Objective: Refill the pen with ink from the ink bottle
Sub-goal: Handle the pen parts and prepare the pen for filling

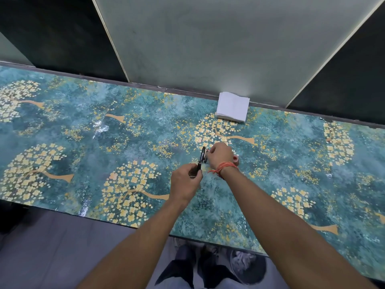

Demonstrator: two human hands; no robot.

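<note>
Head view shows the left hand (186,180) pinching the light, slippery pen (201,158) near its lower end, while the right hand (219,154) curls over something hidden.

Bare forearms without sleeves, an orange thread band (224,168) tied around the right wrist, grey trousers (208,274) below

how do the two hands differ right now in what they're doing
The left hand is nearer the person and grips the lower end of the dark pen, which stands tilted; the right hand reaches farther, its fingers curled over a small object by the pen's top that is mostly hidden. Only the right wrist wears an orange thread. Both work above the patterned table.
</note>
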